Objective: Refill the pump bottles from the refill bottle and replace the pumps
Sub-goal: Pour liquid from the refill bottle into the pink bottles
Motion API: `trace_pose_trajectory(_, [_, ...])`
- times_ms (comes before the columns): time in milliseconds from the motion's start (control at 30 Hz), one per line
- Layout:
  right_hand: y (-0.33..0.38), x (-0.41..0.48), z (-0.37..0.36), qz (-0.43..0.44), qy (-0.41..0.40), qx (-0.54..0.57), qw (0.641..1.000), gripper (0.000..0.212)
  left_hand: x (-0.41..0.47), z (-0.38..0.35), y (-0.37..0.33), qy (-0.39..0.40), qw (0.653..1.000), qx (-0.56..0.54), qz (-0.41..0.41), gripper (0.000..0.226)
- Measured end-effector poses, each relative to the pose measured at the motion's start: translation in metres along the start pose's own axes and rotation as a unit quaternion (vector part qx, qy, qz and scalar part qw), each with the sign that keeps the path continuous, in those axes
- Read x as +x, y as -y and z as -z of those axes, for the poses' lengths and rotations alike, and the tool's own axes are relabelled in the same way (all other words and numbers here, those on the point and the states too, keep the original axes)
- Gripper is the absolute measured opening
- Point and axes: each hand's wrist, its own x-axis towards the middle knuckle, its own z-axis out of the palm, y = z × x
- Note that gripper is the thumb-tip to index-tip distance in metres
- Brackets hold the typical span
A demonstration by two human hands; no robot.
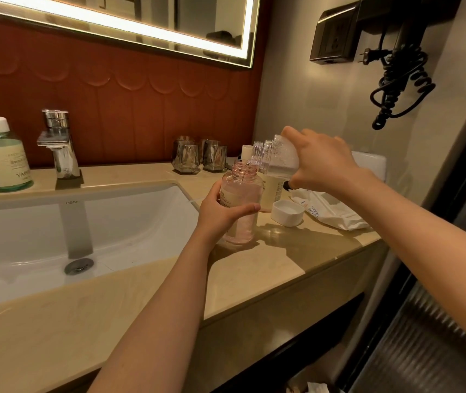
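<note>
Beige counter [254,273], white sink [141,219], red wall [141,109], pink pump bottle [243,188]

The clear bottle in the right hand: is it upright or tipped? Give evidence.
Tipped. The right hand holds the clear bottle with its neck angled down over the mouth of the pink bottle.

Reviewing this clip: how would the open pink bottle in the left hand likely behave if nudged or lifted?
The pink bottle looks rigid: its walls keep shape under the grip of the left hand. Pink liquid seems to fill most of it, so it is probably heavy for its size. With the neck open, a tip would likely spill.
</note>
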Motion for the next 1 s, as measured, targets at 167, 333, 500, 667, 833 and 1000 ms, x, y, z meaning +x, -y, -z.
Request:
trace_pose_trajectory(167, [0.0003, 0.0003, 0.0001, -0.001, 0.002, 0.001, 1.000, 0.070, 0.0001, -0.0002, 0.0008, -0.004, 1.000, 0.004, 0.001, 0.072])
trace_pose_trajectory(333, [0.0006, -0.0004, 0.0005, -0.002, 0.002, 0.003, 1.000, 0.070, -0.0004, -0.0004, 0.0002, -0.005, 1.000, 0.005, 0.001, 0.072])
trace_pose_trajectory(500, [0.0017, -0.0005, 0.0018, -0.003, 0.007, 0.006, 1.000, 0.071, -0.0007, -0.0006, -0.0005, -0.005, 1.000, 0.004, 0.000, 0.071])
trace_pose_trajectory(667, [0.0023, -0.0002, 0.0028, -0.004, 0.006, 0.004, 1.000, 0.070, -0.0003, -0.0005, 0.0009, -0.005, 1.000, 0.006, -0.001, 0.071])
trace_pose_trajectory(833, [0.0026, -0.0003, 0.0029, -0.003, 0.007, 0.004, 1.000, 0.071, -0.0003, -0.0006, 0.0008, -0.003, 1.000, 0.005, 0.000, 0.067])
trace_pose_trajectory(1000, [0.0027, -0.0010, 0.0031, -0.003, 0.005, 0.003, 1.000, 0.071, 0.0001, -0.0002, 0.0017, -0.003, 1.000, -0.002, -0.001, 0.072])
